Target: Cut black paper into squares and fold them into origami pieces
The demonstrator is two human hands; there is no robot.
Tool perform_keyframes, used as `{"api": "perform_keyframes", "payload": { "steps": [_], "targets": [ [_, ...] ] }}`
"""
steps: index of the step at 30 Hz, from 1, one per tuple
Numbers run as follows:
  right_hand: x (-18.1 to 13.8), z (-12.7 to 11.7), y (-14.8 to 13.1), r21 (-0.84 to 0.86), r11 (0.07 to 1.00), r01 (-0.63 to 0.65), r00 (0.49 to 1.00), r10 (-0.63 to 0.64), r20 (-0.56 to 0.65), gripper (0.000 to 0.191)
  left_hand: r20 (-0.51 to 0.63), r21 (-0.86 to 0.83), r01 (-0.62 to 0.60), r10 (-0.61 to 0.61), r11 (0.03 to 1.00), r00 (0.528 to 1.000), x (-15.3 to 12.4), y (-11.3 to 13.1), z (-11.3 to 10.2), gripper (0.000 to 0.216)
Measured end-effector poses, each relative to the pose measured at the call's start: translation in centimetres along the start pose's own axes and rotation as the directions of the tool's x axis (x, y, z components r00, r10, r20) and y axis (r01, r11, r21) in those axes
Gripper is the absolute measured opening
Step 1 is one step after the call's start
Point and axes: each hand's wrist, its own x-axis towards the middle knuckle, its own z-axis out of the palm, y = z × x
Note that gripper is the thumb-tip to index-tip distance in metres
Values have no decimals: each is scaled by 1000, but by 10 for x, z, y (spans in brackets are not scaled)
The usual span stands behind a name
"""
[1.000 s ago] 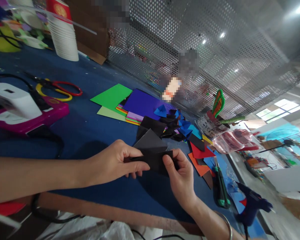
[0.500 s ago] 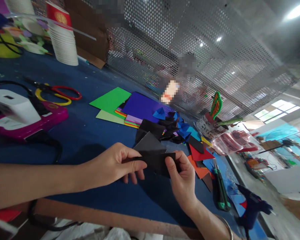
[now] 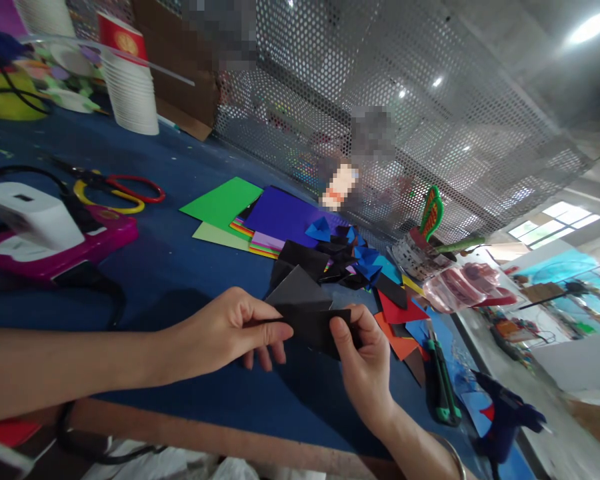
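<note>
Between my two hands, just above the blue tabletop, is a piece of black paper (image 3: 313,329). My left hand (image 3: 243,331) pinches its left end between thumb and forefinger, with the other fingers curled below. Its right end is gripped by my right hand (image 3: 363,350), thumb on the near face and fingers behind. Just beyond the held piece lies a flat dark grey paper sheet (image 3: 300,290). Farther back sit folded black paper pieces (image 3: 303,257) and folded blue paper pieces (image 3: 367,263), beside stacked sheets topped by purple paper (image 3: 285,213) and green paper (image 3: 225,200).
At left are scissors (image 3: 130,193) and a magenta power strip (image 3: 105,233) with a white plug. Paper cups (image 3: 130,93) stand behind. A green utility knife (image 3: 443,383) and a glue gun (image 3: 507,413) lie at right. A perforated metal panel (image 3: 300,87) borders the back.
Both hands keep their hold on the black paper, which is tilted slightly more open toward me. The view has shifted a little; nothing else has visibly moved.
</note>
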Motion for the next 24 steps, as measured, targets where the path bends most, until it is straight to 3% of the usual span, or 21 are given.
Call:
{"api": "perform_keyframes", "payload": {
  "steps": [8,13,19,24],
  "targets": [
    [0,-1,-1,21,999,38,999,-38,7,39,32,2,-14,13,1000,999,-2,0,1,39],
    [2,-2,0,-1,1000,14,999,-14,52,35,23,179,-52,48,982,999,-4,4,1,39],
    [-2,2,-6,39,998,-47,957,34,287,34,48,326,-173,167,929,985,-4,-2,2,31],
    [-5,5,-10,65,988,-141,909,103,404,40,73,415,-339,340,845,938,-2,-9,1,28]
  ]
}}
